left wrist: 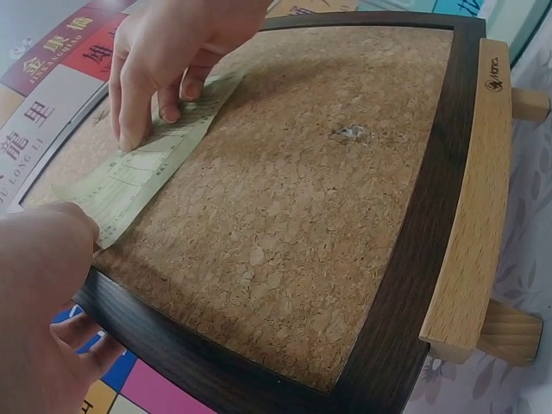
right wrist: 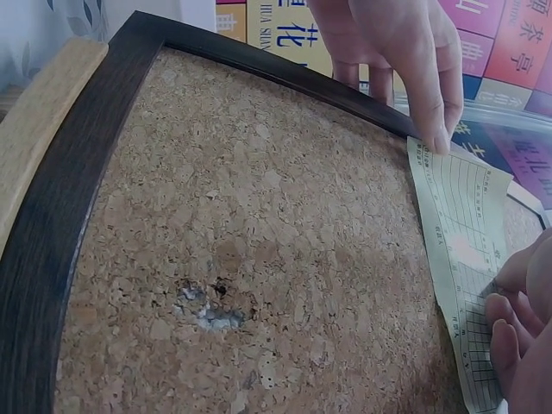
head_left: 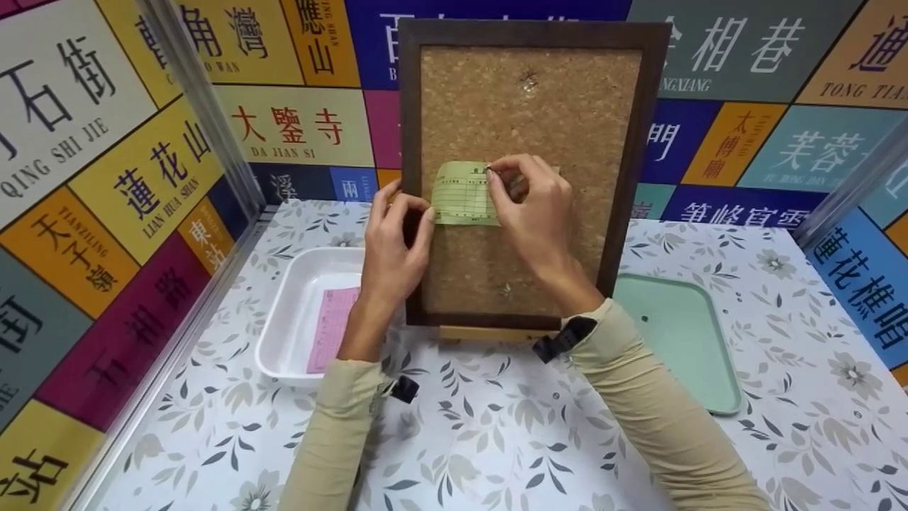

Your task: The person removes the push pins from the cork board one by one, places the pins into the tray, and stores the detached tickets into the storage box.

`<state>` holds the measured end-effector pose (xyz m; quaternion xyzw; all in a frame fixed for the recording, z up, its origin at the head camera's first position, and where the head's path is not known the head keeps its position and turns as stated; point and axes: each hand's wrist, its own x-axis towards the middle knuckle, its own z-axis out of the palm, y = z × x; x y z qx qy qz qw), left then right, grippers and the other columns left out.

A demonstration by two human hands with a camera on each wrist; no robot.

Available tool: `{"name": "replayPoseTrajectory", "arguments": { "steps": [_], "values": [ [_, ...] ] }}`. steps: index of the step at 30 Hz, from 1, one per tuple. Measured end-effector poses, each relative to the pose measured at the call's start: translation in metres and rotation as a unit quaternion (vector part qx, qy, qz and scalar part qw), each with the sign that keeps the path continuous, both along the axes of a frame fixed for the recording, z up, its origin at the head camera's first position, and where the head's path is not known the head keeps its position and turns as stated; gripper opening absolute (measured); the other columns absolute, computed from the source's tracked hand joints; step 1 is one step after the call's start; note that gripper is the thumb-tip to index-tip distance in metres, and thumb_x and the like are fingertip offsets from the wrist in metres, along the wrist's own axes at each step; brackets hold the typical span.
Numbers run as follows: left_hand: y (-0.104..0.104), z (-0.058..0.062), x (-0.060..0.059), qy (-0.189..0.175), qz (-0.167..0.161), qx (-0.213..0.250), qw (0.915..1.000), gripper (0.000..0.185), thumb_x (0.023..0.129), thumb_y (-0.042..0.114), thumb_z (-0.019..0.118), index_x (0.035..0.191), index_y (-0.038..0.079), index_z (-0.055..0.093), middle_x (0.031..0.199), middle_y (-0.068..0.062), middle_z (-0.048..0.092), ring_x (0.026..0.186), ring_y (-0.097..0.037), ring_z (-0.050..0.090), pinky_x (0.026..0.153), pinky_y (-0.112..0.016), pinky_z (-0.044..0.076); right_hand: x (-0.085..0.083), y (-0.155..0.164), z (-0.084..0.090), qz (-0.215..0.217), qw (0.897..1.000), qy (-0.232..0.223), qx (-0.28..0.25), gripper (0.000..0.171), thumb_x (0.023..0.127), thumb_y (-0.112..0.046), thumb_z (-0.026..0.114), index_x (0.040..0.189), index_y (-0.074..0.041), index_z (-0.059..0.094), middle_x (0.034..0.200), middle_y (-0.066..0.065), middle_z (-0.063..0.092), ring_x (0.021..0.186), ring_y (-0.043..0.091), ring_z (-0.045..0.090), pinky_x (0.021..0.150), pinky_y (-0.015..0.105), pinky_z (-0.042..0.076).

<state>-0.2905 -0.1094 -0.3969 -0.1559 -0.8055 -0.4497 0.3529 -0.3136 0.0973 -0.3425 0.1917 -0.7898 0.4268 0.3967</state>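
Observation:
A framed cork board (head_left: 525,262) stands on a wooden easel, with a pale green printed slip (head_left: 461,195) lying across its middle. At the slip's left edge, my left hand (head_left: 394,245) presses with the thumb, while its other fingers reach round the dark frame (left wrist: 172,336). My right hand (head_left: 535,206) is at the slip's top, thumb and index finger pinching a small dark pin (head_left: 489,169) against it. The right hand's curled fingers cover part of the slip. In the right wrist view the slip (right wrist: 461,233) lies nearly flat, its printed lines showing.
A white tray (head_left: 273,319) with a pink printed slip (head_left: 332,330) stands left of the board. To the right lies a green tray (head_left: 699,341) holding a small dark thing (head_left: 644,319). Worn holes (left wrist: 354,134) mark the cork. Walls with coloured signs stand behind.

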Motion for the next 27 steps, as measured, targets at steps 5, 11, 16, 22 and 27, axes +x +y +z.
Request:
{"name": "replayPoseTrajectory", "arguments": {
  "steps": [5, 11, 16, 22, 27],
  "values": [
    [-0.0007, 0.0002, -0.0007, 0.001, 0.002, -0.007, 1.0, 0.022, 0.109, 0.028, 0.066, 0.107, 0.007, 0.072, 0.145, -0.017, 0.059, 0.153, -0.03, 0.047, 0.129, -0.05, 0.038, 0.0006, 0.0, 0.0007, -0.006, 1.0, -0.01, 0.008, 0.008, 0.1, -0.019, 0.077, 0.101, -0.013, 0.081, 0.089, 0.001, 0.076, 0.069, 0.01, 0.068, 0.067, 0.023, 0.054],
    [-0.0007, -0.0005, -0.0009, 0.0, 0.001, -0.008, 1.0, 0.022, 0.109, 0.028, 0.066, 0.108, 0.007, 0.072, 0.146, -0.017, 0.059, 0.153, -0.03, 0.047, 0.129, -0.049, 0.038, 0.0007, 0.0008, 0.0002, -0.005, 1.0, -0.005, 0.012, 0.009, 0.099, -0.019, 0.078, 0.102, -0.011, 0.08, 0.089, 0.001, 0.076, 0.069, 0.009, 0.068, 0.066, 0.022, 0.054],
    [-0.0002, 0.0006, 0.0001, -0.002, 0.003, -0.005, 1.0, 0.021, 0.109, 0.027, 0.066, 0.107, 0.007, 0.072, 0.147, -0.017, 0.059, 0.153, -0.03, 0.047, 0.129, -0.049, 0.038, 0.0005, 0.0009, 0.0004, -0.005, 1.0, -0.004, 0.015, 0.008, 0.099, -0.018, 0.078, 0.102, -0.011, 0.081, 0.088, 0.002, 0.076, 0.069, 0.009, 0.068, 0.066, 0.023, 0.054],
    [-0.0002, 0.0004, 0.0001, -0.007, 0.007, -0.009, 0.9999, 0.021, 0.109, 0.027, 0.066, 0.108, 0.006, 0.072, 0.148, -0.017, 0.058, 0.153, -0.03, 0.048, 0.129, -0.049, 0.038, 0.0009, 0.0001, -0.0004, -0.012, 1.0, -0.01, 0.018, 0.007, 0.099, -0.019, 0.077, 0.102, -0.012, 0.081, 0.089, 0.001, 0.076, 0.07, 0.009, 0.068, 0.066, 0.024, 0.054],
    [-0.0002, 0.0005, 0.0007, -0.011, 0.008, -0.015, 0.9998, 0.022, 0.109, 0.028, 0.067, 0.109, 0.007, 0.072, 0.151, -0.017, 0.057, 0.153, -0.03, 0.047, 0.128, -0.049, 0.039, 0.0008, 0.0006, -0.001, -0.015, 1.0, 0.002, 0.027, 0.009, 0.099, -0.019, 0.078, 0.103, -0.012, 0.081, 0.089, 0.001, 0.075, 0.07, 0.007, 0.067, 0.066, 0.022, 0.053]
  ]
}}
